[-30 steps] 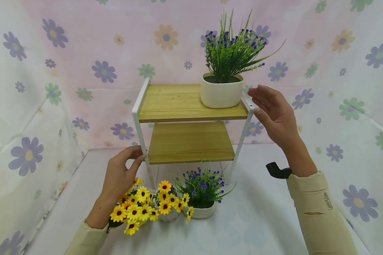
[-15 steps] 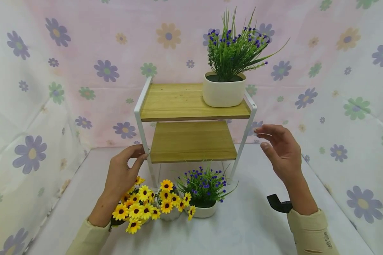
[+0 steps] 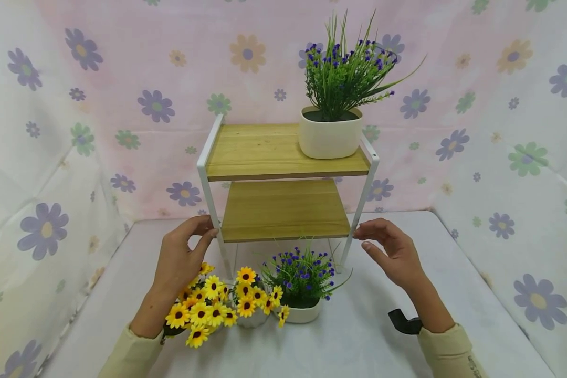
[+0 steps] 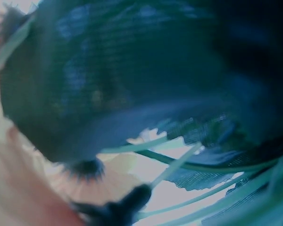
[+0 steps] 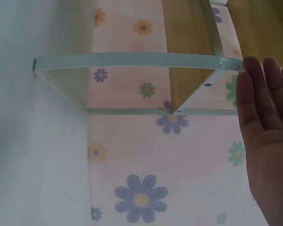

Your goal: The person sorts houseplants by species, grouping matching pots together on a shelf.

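Observation:
A two-tier shelf (image 3: 283, 210) with wooden boards and a white metal frame stands in the middle of the head view. My left hand (image 3: 181, 252) pinches its left front leg at the height of the lower board. On the right, my right hand (image 3: 389, 252) has its fingertips at the right front leg, thumb held apart. The right wrist view shows this hand's fingers (image 5: 273, 94) straight, beside the white frame (image 5: 132, 60). A white oval pot (image 3: 331, 136) of purple flowers and grass sits on the top board's right side. Leaves and petals fill the left wrist view.
Before the shelf, yellow sunflowers (image 3: 208, 310) stand below my left hand, with a grey pot (image 3: 252, 319) of more sunflowers beside them. A second white pot (image 3: 302, 315) with purple flowers is to their right. Flower-printed cloth (image 3: 245, 79) surrounds the white table (image 3: 359, 336).
My right hand has come down from beside the top board, moving out and then in to the right leg at the lower board. The left hand stays at the left leg.

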Demonstrator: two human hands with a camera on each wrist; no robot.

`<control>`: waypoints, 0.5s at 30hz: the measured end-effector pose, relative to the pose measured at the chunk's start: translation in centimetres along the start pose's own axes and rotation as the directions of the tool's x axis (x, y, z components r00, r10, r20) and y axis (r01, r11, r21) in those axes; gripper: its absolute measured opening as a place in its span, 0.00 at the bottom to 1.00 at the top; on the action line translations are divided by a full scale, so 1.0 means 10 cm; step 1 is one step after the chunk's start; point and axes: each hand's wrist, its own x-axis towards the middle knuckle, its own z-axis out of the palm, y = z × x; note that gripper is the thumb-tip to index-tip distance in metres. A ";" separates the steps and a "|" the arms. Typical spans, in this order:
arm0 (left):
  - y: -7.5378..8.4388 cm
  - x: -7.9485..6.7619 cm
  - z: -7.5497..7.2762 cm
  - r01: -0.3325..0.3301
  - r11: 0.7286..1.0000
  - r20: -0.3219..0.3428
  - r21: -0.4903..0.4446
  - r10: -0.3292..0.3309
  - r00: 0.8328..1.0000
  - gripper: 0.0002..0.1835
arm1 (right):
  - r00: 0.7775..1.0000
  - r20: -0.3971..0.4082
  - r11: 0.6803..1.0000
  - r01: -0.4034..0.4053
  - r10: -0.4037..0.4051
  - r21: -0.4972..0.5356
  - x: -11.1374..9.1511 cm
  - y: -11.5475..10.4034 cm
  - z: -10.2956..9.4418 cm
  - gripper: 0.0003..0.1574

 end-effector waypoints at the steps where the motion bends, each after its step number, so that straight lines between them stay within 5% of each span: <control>1: 0.00 0.00 0.00 0.001 1.000 0.000 0.000 -0.001 1.000 0.16 | 1.000 0.020 1.000 -0.008 0.008 0.006 -0.01 0.01 0.01 0.24; 15: 0.00 0.00 0.00 -0.011 1.000 -0.005 0.004 0.011 1.000 0.16 | 0.952 0.267 0.987 -0.136 0.153 -0.081 -0.14 0.21 0.15 0.26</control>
